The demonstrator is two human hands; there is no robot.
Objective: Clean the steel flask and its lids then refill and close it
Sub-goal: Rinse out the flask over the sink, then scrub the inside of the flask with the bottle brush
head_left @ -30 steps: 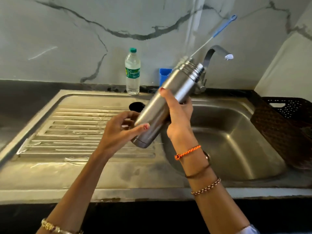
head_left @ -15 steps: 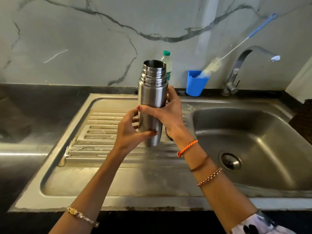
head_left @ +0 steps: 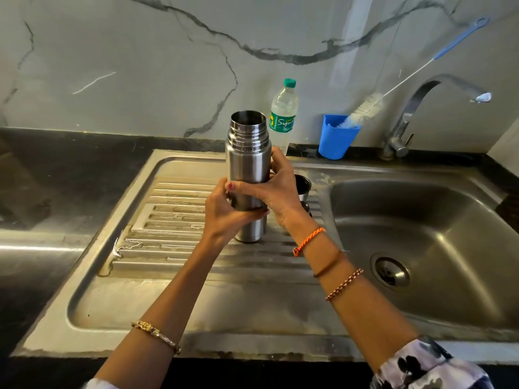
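Both grips, left hand (head_left: 224,211) and right hand (head_left: 276,189), clamp the open steel flask (head_left: 247,167) upright over the drainboard (head_left: 168,220); washing looks done, so refilling from the water bottle (head_left: 282,116) likely follows.

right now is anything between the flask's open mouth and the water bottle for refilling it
Nothing visible. The steel flask stands upright on the drainboard, mouth uncapped, held by the left hand and right hand. The water bottle stands just behind it, still capped.

Wet steel drainboard (head_left: 168,220) – flask (head_left: 248,164) upright, lids (head_left: 303,186) behind
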